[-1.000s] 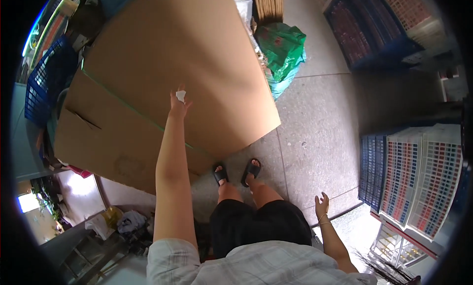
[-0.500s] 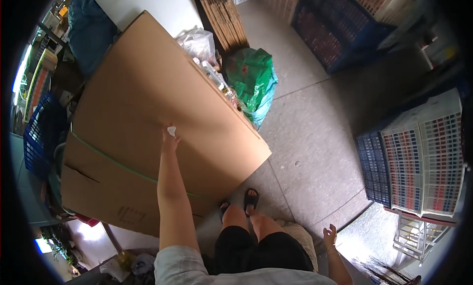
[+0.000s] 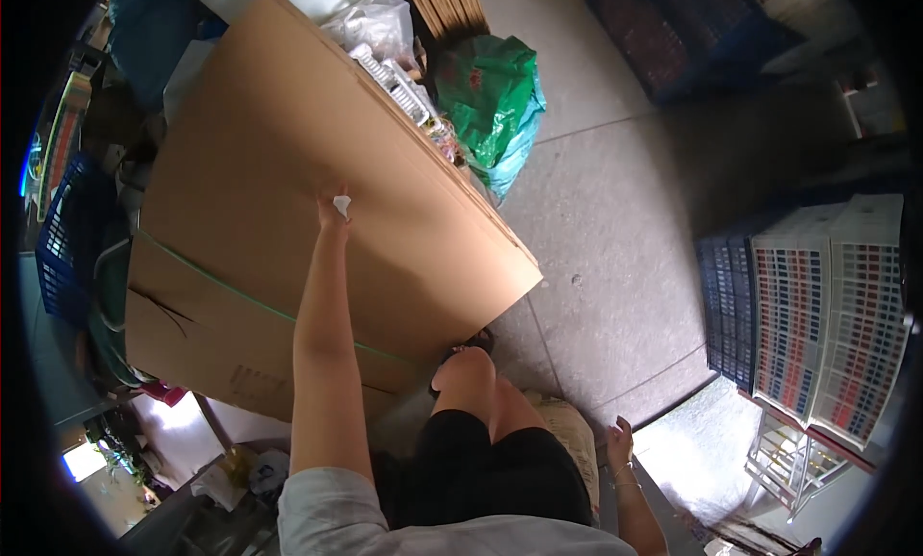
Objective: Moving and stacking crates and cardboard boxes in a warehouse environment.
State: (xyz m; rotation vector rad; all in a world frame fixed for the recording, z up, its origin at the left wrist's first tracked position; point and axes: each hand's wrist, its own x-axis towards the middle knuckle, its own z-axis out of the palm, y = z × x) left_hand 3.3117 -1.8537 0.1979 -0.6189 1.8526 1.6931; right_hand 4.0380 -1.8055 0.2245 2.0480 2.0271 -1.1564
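Cardboard stack [image 3: 240, 162] at the left hand [image 3: 330, 212], right hand [image 3: 619, 444] clear of it.
Your hands are standing well apart: the left is lying over the stack's broad face, fingers outstretched and unclamped, with a small white piece [image 3: 341, 206] showing at it; the right is hanging beside your body, fingers loosely parted. The stack is leaning ahead and to your left, a green strap [image 3: 226, 280] crossing it.

The head-worn left fisheye camera looks steeply downward past the wearer's torso [image 3: 452, 541], near the stacked cardboard sheets [image 3: 240, 152]; floor [image 3: 625, 267] shows beyond their right corner.
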